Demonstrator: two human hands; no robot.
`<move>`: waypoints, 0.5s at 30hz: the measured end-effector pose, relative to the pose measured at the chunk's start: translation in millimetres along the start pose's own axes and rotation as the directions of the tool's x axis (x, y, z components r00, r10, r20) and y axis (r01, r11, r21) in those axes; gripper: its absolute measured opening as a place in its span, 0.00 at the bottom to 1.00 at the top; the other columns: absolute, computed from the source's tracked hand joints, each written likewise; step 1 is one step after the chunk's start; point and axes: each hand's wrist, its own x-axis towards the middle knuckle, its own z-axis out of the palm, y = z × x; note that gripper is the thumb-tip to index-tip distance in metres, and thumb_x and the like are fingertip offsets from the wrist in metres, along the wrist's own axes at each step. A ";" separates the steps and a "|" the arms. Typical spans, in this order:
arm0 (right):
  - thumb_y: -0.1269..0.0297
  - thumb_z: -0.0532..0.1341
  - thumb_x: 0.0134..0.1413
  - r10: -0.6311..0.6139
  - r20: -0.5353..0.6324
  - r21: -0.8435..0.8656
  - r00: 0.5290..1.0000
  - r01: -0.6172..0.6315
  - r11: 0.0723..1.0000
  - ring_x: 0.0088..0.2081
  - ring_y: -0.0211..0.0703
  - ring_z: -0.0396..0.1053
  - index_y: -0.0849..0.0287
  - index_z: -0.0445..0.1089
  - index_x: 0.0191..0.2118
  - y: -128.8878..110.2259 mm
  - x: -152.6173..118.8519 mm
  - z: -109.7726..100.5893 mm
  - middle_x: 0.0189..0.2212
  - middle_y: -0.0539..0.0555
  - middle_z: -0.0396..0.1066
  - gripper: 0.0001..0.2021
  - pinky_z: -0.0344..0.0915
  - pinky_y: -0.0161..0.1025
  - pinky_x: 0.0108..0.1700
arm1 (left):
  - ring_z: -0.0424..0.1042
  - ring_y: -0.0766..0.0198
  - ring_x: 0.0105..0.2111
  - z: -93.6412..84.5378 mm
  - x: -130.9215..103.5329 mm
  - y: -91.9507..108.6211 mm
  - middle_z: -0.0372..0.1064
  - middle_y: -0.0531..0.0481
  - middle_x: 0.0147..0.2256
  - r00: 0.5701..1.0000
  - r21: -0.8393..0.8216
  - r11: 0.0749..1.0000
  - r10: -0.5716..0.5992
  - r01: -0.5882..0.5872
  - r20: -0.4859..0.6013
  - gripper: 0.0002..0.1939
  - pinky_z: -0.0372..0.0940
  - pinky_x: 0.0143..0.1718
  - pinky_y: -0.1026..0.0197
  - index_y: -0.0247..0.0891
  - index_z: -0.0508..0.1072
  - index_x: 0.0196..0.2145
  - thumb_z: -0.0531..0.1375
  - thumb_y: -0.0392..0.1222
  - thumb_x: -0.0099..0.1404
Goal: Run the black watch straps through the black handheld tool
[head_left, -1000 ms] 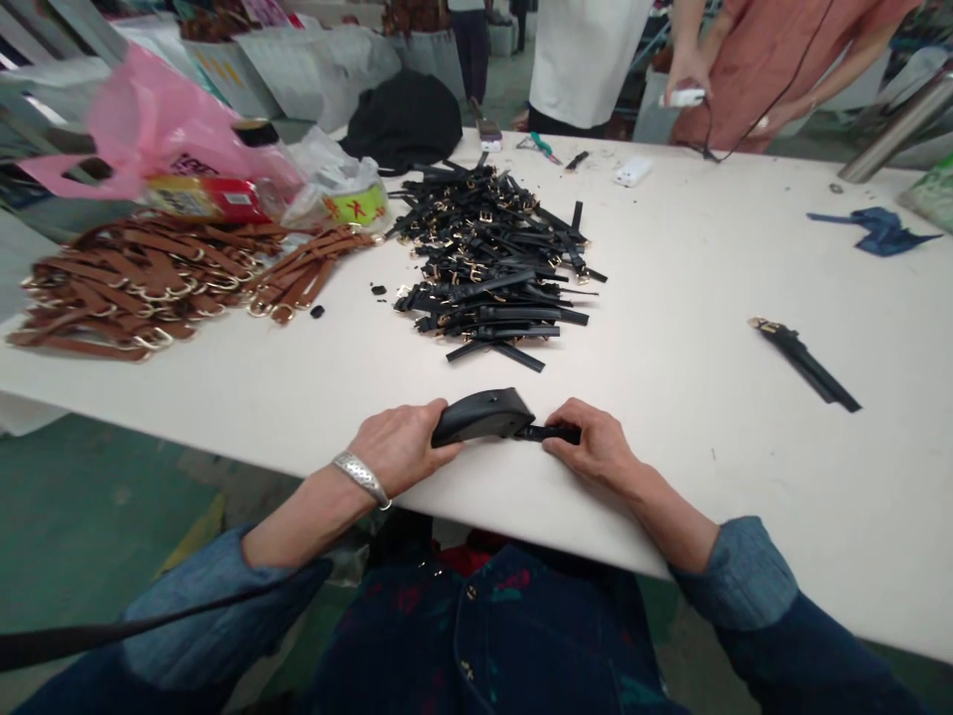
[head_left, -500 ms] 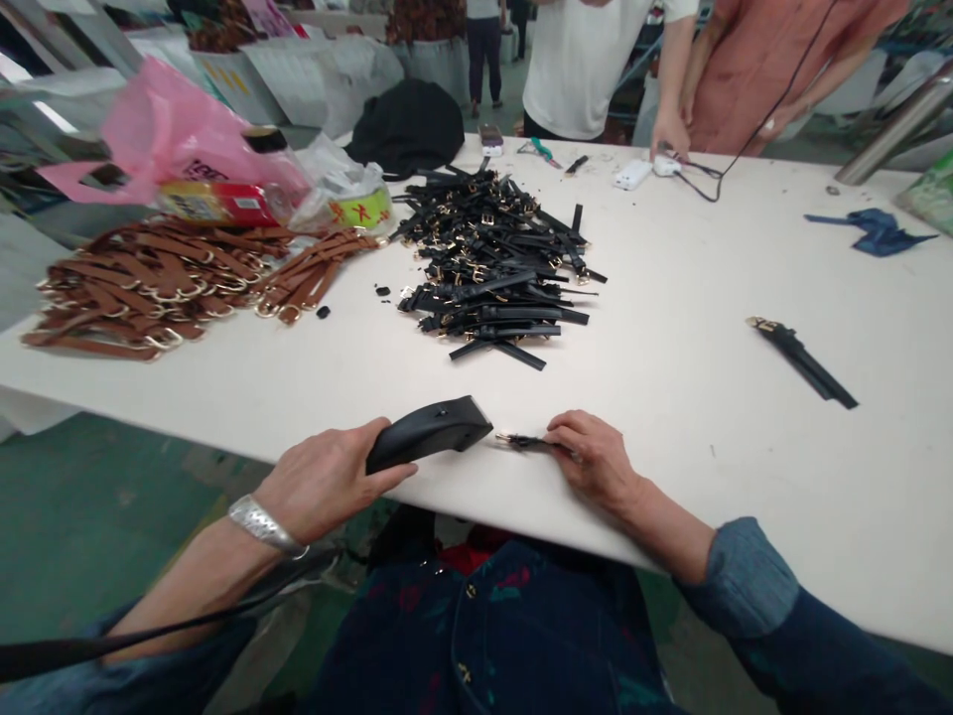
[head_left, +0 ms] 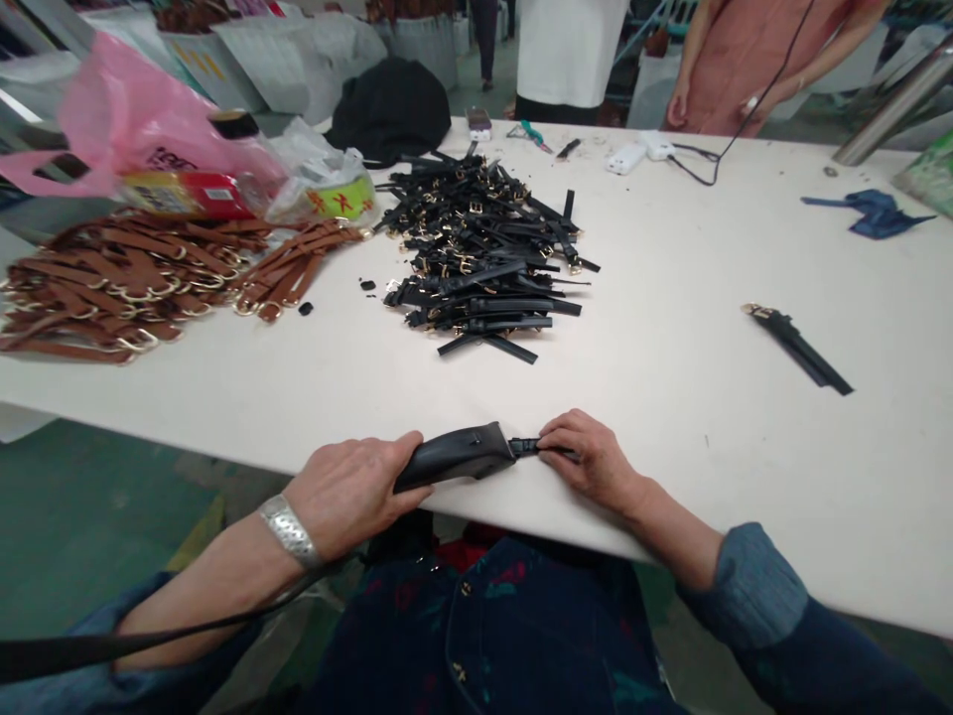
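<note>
My left hand [head_left: 346, 497] is wrapped round a black corded hair clipper [head_left: 458, 457], its head pointing right. The clipper's front end meets the tip of a short black strap [head_left: 525, 447] just above the table. My right hand [head_left: 592, 459] pinches that strap between thumb and fingers. Part of the strap is hidden under the fingers. Beyond my hands lies a heap of black straps [head_left: 483, 268] with gold-coloured buckles. A small bundle of black straps [head_left: 800, 350] rests apart at the right.
Brown buckled straps [head_left: 111, 278] are piled at the left, below a pink plastic bag [head_left: 141, 119]. A black cap [head_left: 391, 109] sits behind the heap. White plug blocks [head_left: 626, 159] and a blue scrap [head_left: 879, 214] lie farther back. Two people stand across the white table [head_left: 655, 348].
The clipper has moved right, from just short of the strap to its end. My right hand stays nearly in place. A co-worker's hand has left the plug blocks. The view has shifted slightly.
</note>
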 end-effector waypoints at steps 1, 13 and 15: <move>0.70 0.61 0.58 0.024 0.007 0.021 1.000 -0.024 0.999 0.39 0.44 0.68 0.56 0.72 0.37 -0.4 0.7 -0.3 0.37 0.55 0.74 0.03 0.66 0.43 0.42 | 0.76 0.45 0.36 -1.3 1.5 2.9 0.75 0.42 0.33 1.000 0.010 1.000 -0.004 0.004 -0.003 0.18 0.62 0.32 0.53 0.42 0.67 0.44 0.50 0.56 0.65; 0.72 0.62 0.53 0.142 0.018 0.067 0.990 -0.143 0.988 0.36 0.43 0.67 0.56 0.68 0.36 -3.7 3.5 -2.2 0.32 0.52 0.70 0.05 0.64 0.41 0.40 | 0.75 0.48 0.35 1.5 13.9 10.0 0.75 0.43 0.33 1.000 -0.057 0.998 -0.002 0.001 -0.020 0.19 0.61 0.32 0.55 0.42 0.67 0.43 0.50 0.57 0.64; 0.71 0.63 0.51 0.163 -0.001 0.073 0.987 -0.163 0.984 0.36 0.43 0.66 0.57 0.68 0.38 -3.2 3.5 -1.5 0.33 0.53 0.69 0.08 0.64 0.41 0.40 | 0.75 0.47 0.35 -1.1 9.4 7.8 0.75 0.43 0.33 1.000 -0.018 1.000 -0.001 0.001 0.000 0.18 0.61 0.32 0.55 0.42 0.67 0.43 0.50 0.56 0.64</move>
